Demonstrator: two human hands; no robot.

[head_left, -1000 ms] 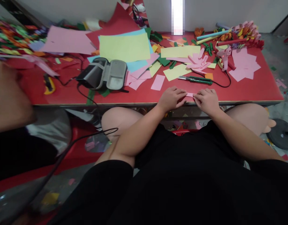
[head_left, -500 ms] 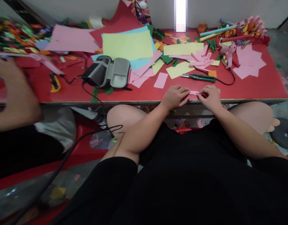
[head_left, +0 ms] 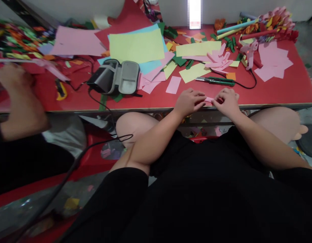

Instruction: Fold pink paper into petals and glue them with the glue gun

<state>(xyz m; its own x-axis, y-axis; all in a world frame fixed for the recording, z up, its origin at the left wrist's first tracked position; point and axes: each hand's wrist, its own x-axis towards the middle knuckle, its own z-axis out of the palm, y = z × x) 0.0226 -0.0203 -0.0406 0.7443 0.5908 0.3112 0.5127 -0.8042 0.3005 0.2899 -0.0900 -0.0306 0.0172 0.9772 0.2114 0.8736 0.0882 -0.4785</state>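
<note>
A small pink paper strip (head_left: 209, 99) lies at the near edge of the red table (head_left: 272, 91). My left hand (head_left: 188, 102) pinches its left end and my right hand (head_left: 226, 101) pinches its right end, fingers curled on it. A loose pink paper rectangle (head_left: 173, 84) lies just beyond my left hand. A green utility knife (head_left: 215, 80) lies just beyond my right hand.
An open grey case (head_left: 117, 79) with a black cable sits left of centre. Yellow, pink and blue paper sheets (head_left: 137, 45) cover the back. A pink glue gun (head_left: 249, 54) and paper flowers (head_left: 274, 25) are at far right. Another person's arm (head_left: 19, 101) is at left.
My hands have stayed on the pink strip, fingers shifting slightly on it. The other person's arm at left has moved. The view has tilted a little.
</note>
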